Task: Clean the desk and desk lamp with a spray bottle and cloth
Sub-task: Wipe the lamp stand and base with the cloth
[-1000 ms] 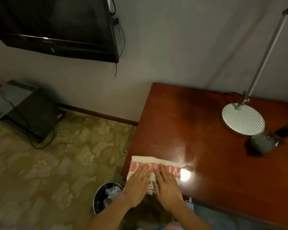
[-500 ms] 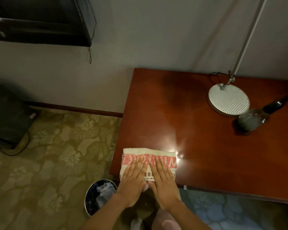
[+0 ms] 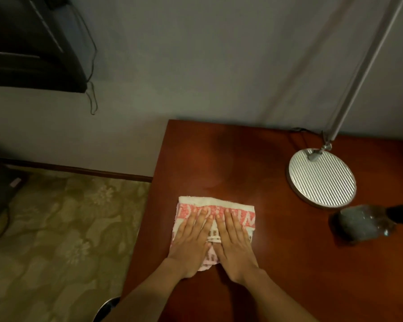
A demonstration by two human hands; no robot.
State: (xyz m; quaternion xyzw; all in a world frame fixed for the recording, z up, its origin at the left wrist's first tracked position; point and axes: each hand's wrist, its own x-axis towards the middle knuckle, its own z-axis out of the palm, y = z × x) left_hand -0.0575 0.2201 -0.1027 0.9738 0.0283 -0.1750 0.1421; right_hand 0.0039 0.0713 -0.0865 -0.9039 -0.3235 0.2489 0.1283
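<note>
both hands lie flat, palms down and side by side, the left hand (image 3: 191, 242) and the right hand (image 3: 234, 240) pressing on a folded white cloth with red lettering (image 3: 215, 211) near the left edge of the reddish-brown wooden desk (image 3: 289, 263), low in the frame's centre. the silver desk lamp with its round ribbed base (image 3: 322, 178) stands at the right, and just below it a clear spray bottle with a black top (image 3: 363, 223) lies on its side.

left hand (image 3: 192, 238): bare, no glove, no ring visible
right hand (image 3: 233, 240): bare, no glove, no ring visible
wrists: no watch, no band
forearms: bare to frame edge, no sleeve in view
nails: short, unpainted
</note>
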